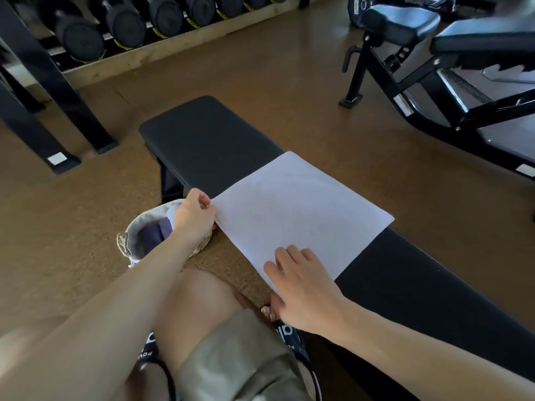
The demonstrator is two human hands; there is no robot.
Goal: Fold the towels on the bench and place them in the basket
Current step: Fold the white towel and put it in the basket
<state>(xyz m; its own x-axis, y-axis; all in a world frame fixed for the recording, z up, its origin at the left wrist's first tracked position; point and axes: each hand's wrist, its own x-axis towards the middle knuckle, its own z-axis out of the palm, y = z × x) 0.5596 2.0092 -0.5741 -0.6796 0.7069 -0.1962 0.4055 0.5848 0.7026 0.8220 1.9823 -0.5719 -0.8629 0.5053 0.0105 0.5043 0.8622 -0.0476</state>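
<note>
One white towel (292, 211) lies flat across the counter (208, 140), its near-left corner pinched in your left hand (194, 217) for folding while your right hand (304, 287), fingers straight, presses it still beside the basket (136, 235).

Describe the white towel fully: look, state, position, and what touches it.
The towel is plain white cloth, smooth, lying flat across the black bench, its near edge overhanging. The left hand pinches its near-left corner; the right hand rests on its near-right part, fingers spread.
</note>
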